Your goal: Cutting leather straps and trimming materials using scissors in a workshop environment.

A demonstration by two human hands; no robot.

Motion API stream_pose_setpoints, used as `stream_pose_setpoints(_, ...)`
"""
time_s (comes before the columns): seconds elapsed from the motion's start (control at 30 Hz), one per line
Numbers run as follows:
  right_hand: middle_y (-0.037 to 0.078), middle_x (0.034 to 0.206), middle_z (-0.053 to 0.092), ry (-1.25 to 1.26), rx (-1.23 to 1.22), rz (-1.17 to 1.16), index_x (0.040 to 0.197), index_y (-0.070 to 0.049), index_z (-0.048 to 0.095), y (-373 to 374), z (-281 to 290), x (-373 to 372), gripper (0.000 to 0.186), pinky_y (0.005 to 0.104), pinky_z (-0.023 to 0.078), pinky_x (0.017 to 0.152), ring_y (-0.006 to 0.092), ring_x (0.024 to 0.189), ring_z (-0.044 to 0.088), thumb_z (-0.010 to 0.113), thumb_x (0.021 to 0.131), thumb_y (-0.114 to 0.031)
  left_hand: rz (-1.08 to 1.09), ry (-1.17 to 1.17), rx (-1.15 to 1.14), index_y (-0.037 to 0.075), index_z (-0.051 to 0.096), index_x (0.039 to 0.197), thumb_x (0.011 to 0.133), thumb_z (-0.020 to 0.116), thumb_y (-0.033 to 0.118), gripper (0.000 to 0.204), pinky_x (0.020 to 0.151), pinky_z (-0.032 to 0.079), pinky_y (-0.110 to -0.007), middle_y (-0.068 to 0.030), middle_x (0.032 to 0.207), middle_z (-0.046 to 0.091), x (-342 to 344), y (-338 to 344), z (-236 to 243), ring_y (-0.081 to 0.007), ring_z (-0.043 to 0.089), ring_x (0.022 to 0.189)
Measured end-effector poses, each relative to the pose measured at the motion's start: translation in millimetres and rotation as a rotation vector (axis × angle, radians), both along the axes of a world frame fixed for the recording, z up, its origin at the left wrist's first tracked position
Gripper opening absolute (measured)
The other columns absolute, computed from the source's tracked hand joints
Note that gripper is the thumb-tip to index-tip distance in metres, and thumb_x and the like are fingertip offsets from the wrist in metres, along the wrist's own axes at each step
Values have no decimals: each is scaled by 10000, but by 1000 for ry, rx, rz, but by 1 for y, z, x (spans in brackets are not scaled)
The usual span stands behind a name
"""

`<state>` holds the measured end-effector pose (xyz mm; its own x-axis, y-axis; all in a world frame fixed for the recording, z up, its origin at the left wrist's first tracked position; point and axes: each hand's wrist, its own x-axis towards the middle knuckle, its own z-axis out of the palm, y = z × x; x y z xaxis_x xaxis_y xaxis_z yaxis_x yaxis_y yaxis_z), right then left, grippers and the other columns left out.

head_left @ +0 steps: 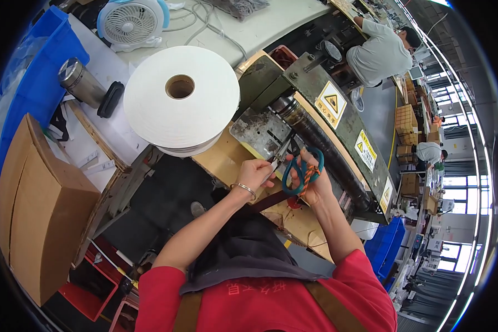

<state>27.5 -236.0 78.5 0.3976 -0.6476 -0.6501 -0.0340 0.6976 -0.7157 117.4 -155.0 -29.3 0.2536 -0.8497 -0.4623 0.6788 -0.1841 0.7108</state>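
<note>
My right hand (315, 185) is closed round a pair of scissors (286, 178) with teal handle loops and orange cord wound on one of them. The blades point away from me, over the machine's front plate. Close beside them, my left hand (254, 176) pinches a small white strip (274, 164) between thumb and fingertips. A bracelet circles that wrist. Both hands are above the wooden edge (221, 156) of a green machine (337, 102) with a dark metal roller (326, 146). To the left of the machine lies a large roll of white tape (149, 110).
Left of the roll are a steel flask (82, 80), a blue bin (33, 61) and a cardboard box (50, 210). A small fan (128, 25) stands on the far table. Another person (379, 55) sits at the far right. A blue crate (386, 243) is at the right.
</note>
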Motion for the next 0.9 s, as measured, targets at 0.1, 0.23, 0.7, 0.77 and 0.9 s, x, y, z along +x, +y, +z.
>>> stream_pose_setpoints(0.1, 112, 895, 566, -2, 65, -2, 689, -69, 485, -11, -1, 0, 275, 222, 384, 302, 119, 427, 506, 576, 781, -311, 30, -8, -34, -87, 553, 863, 788, 523, 79, 185, 484, 501, -238, -130, 708, 592, -1, 0, 3, -162, 582, 543)
stream_pose_setpoints(0.23, 105, 716, 577, 12, 28, -55, 690, -52, 495, -11, 3, 8, 291, 219, 368, 283, 118, 372, 472, 567, 788, -316, -33, -11, 5, -88, 555, 835, 791, 519, 69, 167, 485, 496, -234, -126, 687, 587, 3, -1, 6, -158, 580, 538)
stream_pose_setpoints(0.7, 100, 807, 574, 5, 54, -57, 649, -62, 478, -12, 7, 8, 287, 200, 353, 273, 108, 396, 481, 580, 782, -294, -39, 8, 9, -88, 558, 834, 783, 537, 79, 176, 475, 488, -225, -123, 672, 584, 3, 0, 6, -150, 574, 520)
stream_pose_setpoints(0.77, 84, 788, 572, -51, 80, -20, 812, -80, 469, -16, 3, 3, 215, 227, 445, 337, 133, 456, 549, 585, 775, -257, -47, 14, 32, -89, 559, 842, 778, 539, 78, 181, 469, 486, -221, -119, 671, 585, 3, -1, 6, -147, 572, 514)
stream_pose_setpoints(0.9, 82, 784, 572, -46, 53, -6, 802, -80, 469, -15, 4, 1, 222, 219, 454, 346, 131, 454, 548, 592, 770, -262, -42, 2, 17, -87, 560, 847, 775, 541, 80, 183, 461, 482, -216, -116, 673, 588, 1, -4, 4, -144, 572, 510)
